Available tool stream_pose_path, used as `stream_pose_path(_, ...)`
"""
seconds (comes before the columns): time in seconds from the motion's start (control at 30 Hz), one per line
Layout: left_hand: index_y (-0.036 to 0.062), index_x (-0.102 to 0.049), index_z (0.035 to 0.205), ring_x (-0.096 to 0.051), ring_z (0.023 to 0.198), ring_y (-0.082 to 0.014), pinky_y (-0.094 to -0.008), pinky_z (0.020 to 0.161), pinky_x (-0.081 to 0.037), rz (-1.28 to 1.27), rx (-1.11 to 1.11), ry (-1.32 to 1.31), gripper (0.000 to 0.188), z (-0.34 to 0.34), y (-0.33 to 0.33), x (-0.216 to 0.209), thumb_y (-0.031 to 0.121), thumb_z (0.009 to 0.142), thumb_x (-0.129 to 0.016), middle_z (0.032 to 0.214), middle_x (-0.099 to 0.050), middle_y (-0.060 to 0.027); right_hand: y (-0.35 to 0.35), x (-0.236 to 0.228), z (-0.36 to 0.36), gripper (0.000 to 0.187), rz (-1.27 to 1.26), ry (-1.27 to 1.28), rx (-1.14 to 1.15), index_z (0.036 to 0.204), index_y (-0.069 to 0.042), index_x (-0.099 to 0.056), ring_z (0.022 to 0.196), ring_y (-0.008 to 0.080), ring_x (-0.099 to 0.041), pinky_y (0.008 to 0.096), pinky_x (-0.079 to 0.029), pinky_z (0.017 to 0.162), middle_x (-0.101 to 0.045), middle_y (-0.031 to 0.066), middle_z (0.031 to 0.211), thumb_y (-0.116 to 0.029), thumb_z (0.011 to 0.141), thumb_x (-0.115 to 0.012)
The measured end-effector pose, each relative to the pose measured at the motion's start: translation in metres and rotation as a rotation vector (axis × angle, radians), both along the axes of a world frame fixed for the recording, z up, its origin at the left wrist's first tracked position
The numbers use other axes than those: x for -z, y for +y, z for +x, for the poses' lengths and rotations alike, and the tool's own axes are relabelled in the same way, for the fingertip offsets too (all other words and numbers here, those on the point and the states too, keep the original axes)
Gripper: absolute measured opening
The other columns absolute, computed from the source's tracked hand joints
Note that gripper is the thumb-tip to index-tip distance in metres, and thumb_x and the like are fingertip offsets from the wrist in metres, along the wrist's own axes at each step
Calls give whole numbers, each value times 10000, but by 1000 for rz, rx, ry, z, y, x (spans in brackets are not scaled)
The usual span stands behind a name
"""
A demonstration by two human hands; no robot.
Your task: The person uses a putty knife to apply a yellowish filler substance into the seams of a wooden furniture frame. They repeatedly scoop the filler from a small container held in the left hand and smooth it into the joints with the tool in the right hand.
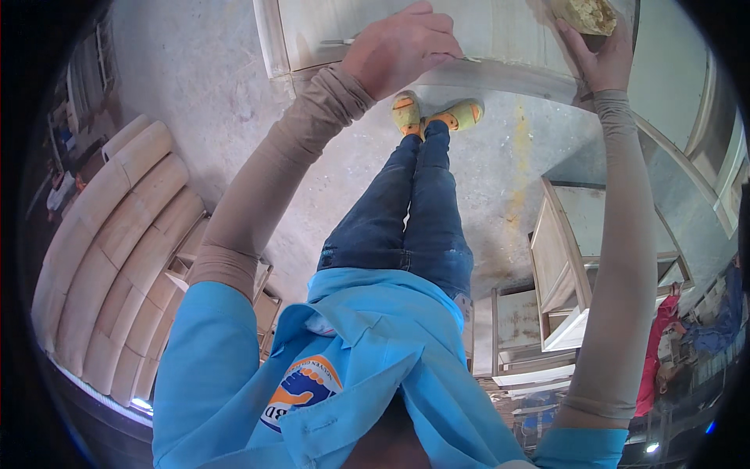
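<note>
My left hand [406, 48] is closed around a slim metal tool that looks like a spatula [337, 41]. One end sticks out to the left of the fist, and a thin tip with a pale smear shows on the right. Under that hand lies the near edge of a pale wooden cabinet panel [500, 31]. Over the panel's right end, my right hand [605, 59] grips a rough chunk of container with yellowish, crumbly filler paste [591, 16] in it. The top of this piece is cut off by the picture's edge.
Curved-looking stacks of wooden drawer fronts or panels [117, 258] stand on the left. Wooden cabinet carcasses [578, 266] sit behind me on the right, with another pale cabinet [680, 102] beyond my right hand. My clogs [437, 116] rest on the concrete floor [289, 227] near the panel.
</note>
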State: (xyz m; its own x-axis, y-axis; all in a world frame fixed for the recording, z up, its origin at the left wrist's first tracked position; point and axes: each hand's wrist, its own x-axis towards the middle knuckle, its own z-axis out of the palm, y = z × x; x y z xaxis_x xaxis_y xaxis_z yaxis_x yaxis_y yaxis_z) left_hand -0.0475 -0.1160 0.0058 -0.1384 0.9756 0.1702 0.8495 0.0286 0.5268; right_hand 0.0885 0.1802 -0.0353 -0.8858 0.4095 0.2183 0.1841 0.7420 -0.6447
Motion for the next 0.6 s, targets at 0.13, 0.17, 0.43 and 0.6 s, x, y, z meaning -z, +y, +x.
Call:
stream_pose_path(0.13, 86, -720, 917, -594, 840, -247, -333, 765, -498, 28, -53, -9, 149, 1, 2, -2, 155, 833, -616, 837, -606, -65, -1, -4, -1, 734, -37, 9, -29, 1389, -10, -495, 1220, 308, -573, 409, -453, 1061, -583, 165, 1288, -202, 773, -845)
stream_pose_path(0.17, 83, -716, 909, -591, 846, -250, -337, 764, -499, 19, -49, -9, 147, 0, 3, -2, 155, 837, -611, 839, -601, -66, 0, 0, -1, 735, -51, 17, -26, 1389, -8, -496, 1220, 305, -574, 408, -454, 1061, -584, 165, 1289, -200, 772, -845)
stream_pose_path(0.43, 55, -656, 802, -575, 865, -280, -371, 763, -505, -109, -16, -27, 108, 4, 19, -10, 134, 837, -591, 852, -590, -94, 0, 0, -1, 750, -14, 21, -19, 1400, -10, -498, 1220, 305, -585, 407, -458, 1058, -594, 168, 1303, -204, 764, -845)
stream_pose_path(0.6, 56, -665, 794, -587, 888, -285, -375, 767, -529, -199, -11, 56, 111, 6, 25, -24, 130, 834, -592, 864, -601, -99, -2, -8, -1, 753, 70, -50, 1, 1395, -13, -506, 1215, 322, -589, 415, -460, 1057, -598, 167, 1304, -221, 756, -846)
